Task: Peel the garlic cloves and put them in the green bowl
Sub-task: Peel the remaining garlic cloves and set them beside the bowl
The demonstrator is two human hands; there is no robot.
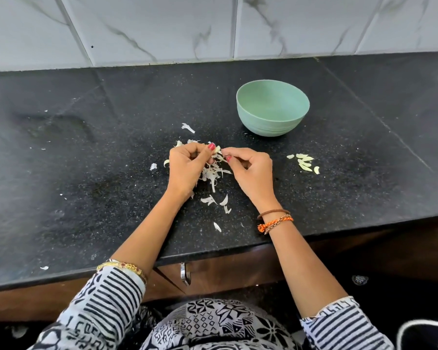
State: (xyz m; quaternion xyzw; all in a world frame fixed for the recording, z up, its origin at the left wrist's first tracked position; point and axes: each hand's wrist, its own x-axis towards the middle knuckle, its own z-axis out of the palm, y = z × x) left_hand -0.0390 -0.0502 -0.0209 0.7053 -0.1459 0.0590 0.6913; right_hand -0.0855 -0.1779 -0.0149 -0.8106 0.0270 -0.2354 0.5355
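Note:
My left hand (187,168) pinches a small garlic clove (217,149) between thumb and fingers over the black counter. My right hand (250,170) pinches a strip of the clove's papery skin (221,157) right beside it. A heap of white peels (213,173) lies under and between both hands. Several peeled pale-yellow cloves (304,161) lie on the counter to the right of my right hand. The green bowl (272,107) stands upright farther back on the right, and what I see of its inside holds nothing.
Loose peel scraps (216,226) are scattered on the black granite counter (86,185) toward its front edge. A marble-tiled wall (162,26) rises behind. A cabinet handle (185,274) sits below the counter edge.

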